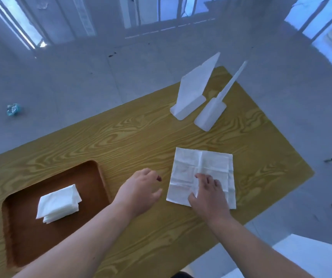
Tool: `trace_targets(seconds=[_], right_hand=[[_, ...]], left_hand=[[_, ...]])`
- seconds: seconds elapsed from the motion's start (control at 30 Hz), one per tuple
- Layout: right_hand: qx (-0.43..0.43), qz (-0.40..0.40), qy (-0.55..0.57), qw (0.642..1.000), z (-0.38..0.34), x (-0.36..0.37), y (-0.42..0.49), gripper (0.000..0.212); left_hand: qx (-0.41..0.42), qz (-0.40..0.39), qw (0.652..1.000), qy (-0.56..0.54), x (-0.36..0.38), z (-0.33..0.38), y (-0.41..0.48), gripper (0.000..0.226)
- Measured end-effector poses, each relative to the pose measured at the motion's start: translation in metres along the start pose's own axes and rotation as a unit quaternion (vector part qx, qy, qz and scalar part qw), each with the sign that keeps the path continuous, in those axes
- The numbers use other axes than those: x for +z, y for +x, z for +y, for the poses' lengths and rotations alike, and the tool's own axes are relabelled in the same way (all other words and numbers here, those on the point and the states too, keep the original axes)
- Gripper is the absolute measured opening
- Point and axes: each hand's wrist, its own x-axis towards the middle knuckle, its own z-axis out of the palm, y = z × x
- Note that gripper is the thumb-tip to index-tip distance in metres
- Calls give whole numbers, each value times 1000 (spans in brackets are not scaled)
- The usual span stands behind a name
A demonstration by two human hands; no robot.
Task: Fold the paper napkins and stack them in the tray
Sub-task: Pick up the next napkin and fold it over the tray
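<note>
A white paper napkin point(203, 167) lies spread flat on the wooden table, right of centre. My right hand point(209, 195) rests on its near part, fingers spread and pressing it down. My left hand point(141, 189) hovers just left of the napkin, fingers apart and holding nothing. A brown tray point(93, 177) sits at the near left of the table. In it lies a small stack of folded white napkins point(58, 204).
Two white plastic napkin-holder pieces stand at the far right of the table, one point(193, 93) a broad upright panel, the other point(213, 113) seen edge-on. The table edge point(281, 207) runs close on the right. A crumpled blue wrapper point(13, 109) lies on the floor.
</note>
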Motion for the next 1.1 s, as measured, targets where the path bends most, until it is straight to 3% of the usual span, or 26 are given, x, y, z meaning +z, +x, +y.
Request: trace_targets(seconds=[0.2, 0.3, 0.37, 0.57, 0.73, 1.0, 1.1], right_hand=[[-166, -37, 36, 985, 35, -13, -2, 49], [-201, 27, 49, 978, 51, -19, -4, 46], [-190, 64, 51, 978, 63, -20, -4, 48], [-133, 1, 64, 989, 83, -16, 0, 58], [-114, -5, 74, 991, 84, -13, -1, 58], [-101, -7, 79, 992, 82, -14, 2, 57], [-98, -4, 81, 992, 79, -13, 2, 56]], left_hand=[[16, 6, 999, 30, 15, 42, 47, 50], [-18, 8, 999, 44, 22, 56, 69, 55], [-51, 13, 998, 44, 28, 62, 79, 56], [-90, 11, 995, 34, 36, 61, 97, 53], [-86, 15, 995, 38, 33, 63, 106, 58], [-52, -23, 998, 28, 21, 68, 111, 22], [-48, -24, 998, -25, 13, 69, 104, 23]])
